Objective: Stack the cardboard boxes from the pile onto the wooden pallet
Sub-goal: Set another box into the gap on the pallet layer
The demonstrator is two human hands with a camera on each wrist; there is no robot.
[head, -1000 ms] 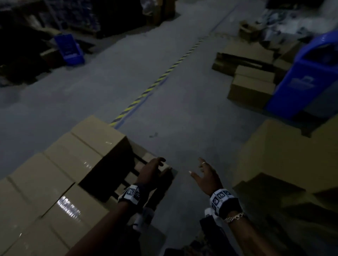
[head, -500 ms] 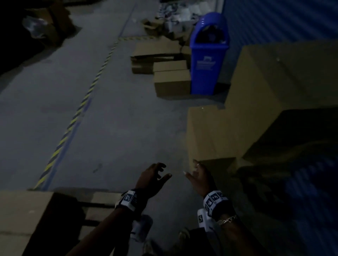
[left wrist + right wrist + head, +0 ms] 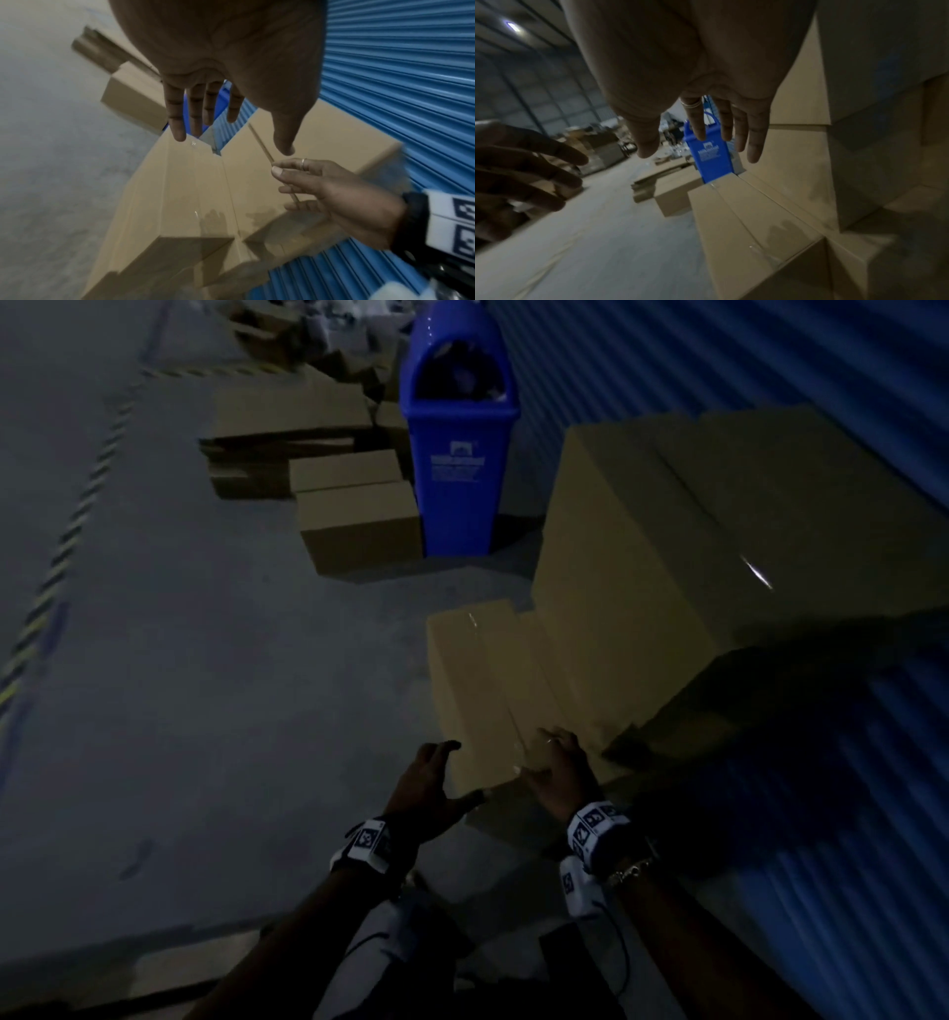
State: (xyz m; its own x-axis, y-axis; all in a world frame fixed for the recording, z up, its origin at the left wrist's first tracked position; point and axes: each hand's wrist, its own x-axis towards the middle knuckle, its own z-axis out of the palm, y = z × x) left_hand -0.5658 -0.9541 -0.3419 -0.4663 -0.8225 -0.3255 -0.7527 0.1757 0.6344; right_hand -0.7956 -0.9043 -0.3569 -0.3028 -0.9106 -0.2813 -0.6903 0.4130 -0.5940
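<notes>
A pile of brown cardboard boxes stands against a blue ribbed shutter. A low taped box lies in front of a taller stack. My left hand reaches toward the low box's near left corner, fingers spread and holding nothing. My right hand hovers over the same box's near end, fingers also spread; whether it touches the cardboard I cannot tell. The left wrist view shows the left hand with straight fingers above the box. The right wrist view shows the right hand empty over the box. A pale edge of the pallet shows dimly at bottom left.
A blue plastic bin stands behind the low box. Left of it lie more boxes and flattened cardboard. A yellow-black floor stripe runs along the grey concrete at far left. The blue shutter closes off the right side.
My view has swung right, from the boxes on the pallet to the pile by the shutter. Both empty hands have come forward to the low box.
</notes>
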